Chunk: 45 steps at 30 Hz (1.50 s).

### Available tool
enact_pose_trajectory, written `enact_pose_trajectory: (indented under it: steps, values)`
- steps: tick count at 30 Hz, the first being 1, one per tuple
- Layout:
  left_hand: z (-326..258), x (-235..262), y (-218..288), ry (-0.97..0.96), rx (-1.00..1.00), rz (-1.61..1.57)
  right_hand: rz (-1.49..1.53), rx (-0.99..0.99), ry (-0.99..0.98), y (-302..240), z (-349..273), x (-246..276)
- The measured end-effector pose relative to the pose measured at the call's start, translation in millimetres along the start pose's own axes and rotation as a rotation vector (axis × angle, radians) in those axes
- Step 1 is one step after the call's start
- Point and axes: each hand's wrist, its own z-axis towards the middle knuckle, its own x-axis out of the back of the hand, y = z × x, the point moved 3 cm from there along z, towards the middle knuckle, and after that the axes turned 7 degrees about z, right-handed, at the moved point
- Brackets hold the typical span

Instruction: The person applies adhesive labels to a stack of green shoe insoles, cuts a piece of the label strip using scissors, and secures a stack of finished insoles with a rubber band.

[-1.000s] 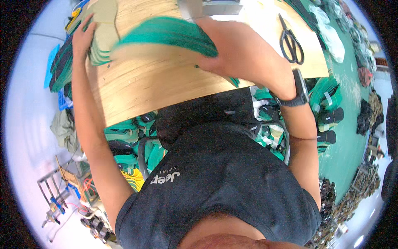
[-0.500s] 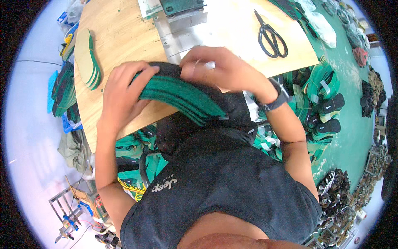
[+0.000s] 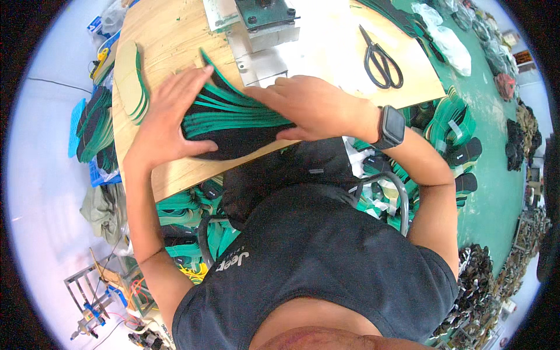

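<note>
A stack of green-and-black shoe insoles (image 3: 233,119) is held on edge between my two hands, over the near part of the wooden table. Its layers fan apart toward the left, and one thin layer sticks up above the rest. My left hand (image 3: 166,119) spans the fanned end, thumb on the near black face and fingertips at the far side. At the other end my right hand (image 3: 309,108) clamps the layers together between thumb and fingers. A smaller pile of beige-topped insoles (image 3: 127,81) lies left of my left hand.
Black-handled scissors (image 3: 382,64) lie on the table (image 3: 175,35) at the right. A metal fixture with a dark green block (image 3: 265,17) stands at the far middle. Bundled insoles (image 3: 452,122) are piled beyond the right edge, and more insoles (image 3: 93,128) at the left.
The stack has turned from a curved, compressed bundle to one fanned open at the left. My left thumb has moved to its near face. A small white scrap at my right hand no longer shows.
</note>
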Motion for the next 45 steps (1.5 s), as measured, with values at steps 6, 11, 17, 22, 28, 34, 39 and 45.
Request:
enact_pose_trajectory:
  steps: [6,11,17,22,28,34,39,45]
  values:
    - [-13.2,-9.3,-32.1,-0.004,0.088,0.048,-0.001,0.002,0.185,16.9,-23.8,-2.8]
    - [-12.5,0.0,-10.5,0.185,-0.012,0.07,-0.177,0.199,0.174,5.3,-9.4,15.1]
    - [-10.0,2.7,-5.4,-0.118,0.004,0.119,-0.353,0.247,0.18,-3.8,-7.5,26.0]
    - [-34.5,-21.6,-36.4,0.103,0.205,-0.214,-0.175,-0.068,0.308,29.2,-30.0,3.0]
    - [-38.2,-48.3,-38.0,0.317,0.288,-0.486,-0.057,-0.033,0.346,38.0,-29.0,-2.3]
    - [-51.8,-55.0,-39.6,0.382,0.438,-0.727,0.18,-0.23,0.405,53.9,-51.4,-4.5]
    - [-45.9,-41.4,-25.9,0.376,0.34,-0.5,0.304,-0.202,0.462,54.3,-49.3,-11.6]
    - [-38.9,-32.8,-19.0,0.29,0.372,-0.204,0.378,-0.18,0.495,50.0,-49.6,-24.6]
